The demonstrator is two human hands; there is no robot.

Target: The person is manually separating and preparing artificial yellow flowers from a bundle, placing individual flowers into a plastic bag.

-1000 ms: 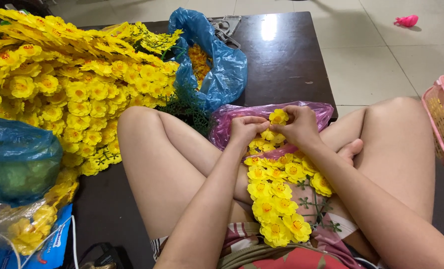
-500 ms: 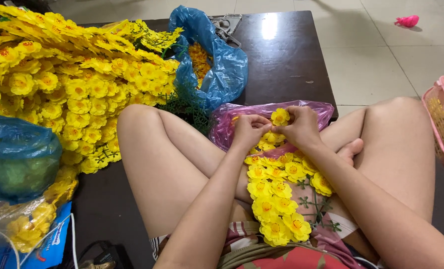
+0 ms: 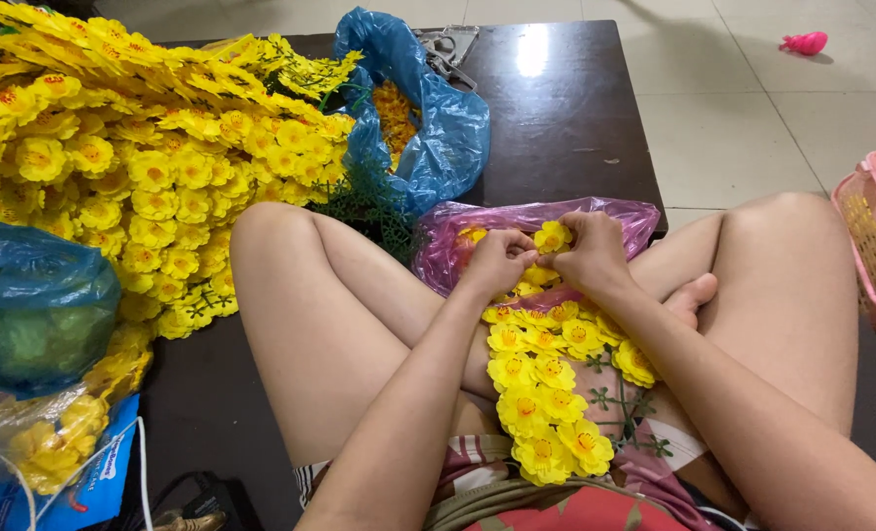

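Observation:
I sit cross-legged with a garland of yellow artificial flowers [image 3: 548, 393] lying along my lap. My left hand [image 3: 497, 262] and my right hand [image 3: 589, 252] meet at its far end, both pinching a single yellow flower [image 3: 553, 237]. Directly behind my hands a pink plastic bag [image 3: 457, 246] lies open with more loose yellow flowers inside. Green plastic stem pieces [image 3: 623, 391] show beside the garland on my right thigh.
A large heap of finished yellow flower garlands [image 3: 133, 147] fills the left side. A blue bag [image 3: 438, 128] of orange pieces stands behind it on the dark table [image 3: 575, 118]. Another blue bag [image 3: 25, 305] sits at left, a pink basket [image 3: 875, 236] at right.
My hands have shifted slightly at the garland's end, and the pinched flower sits a little lower between the fingers. Nothing else has moved.

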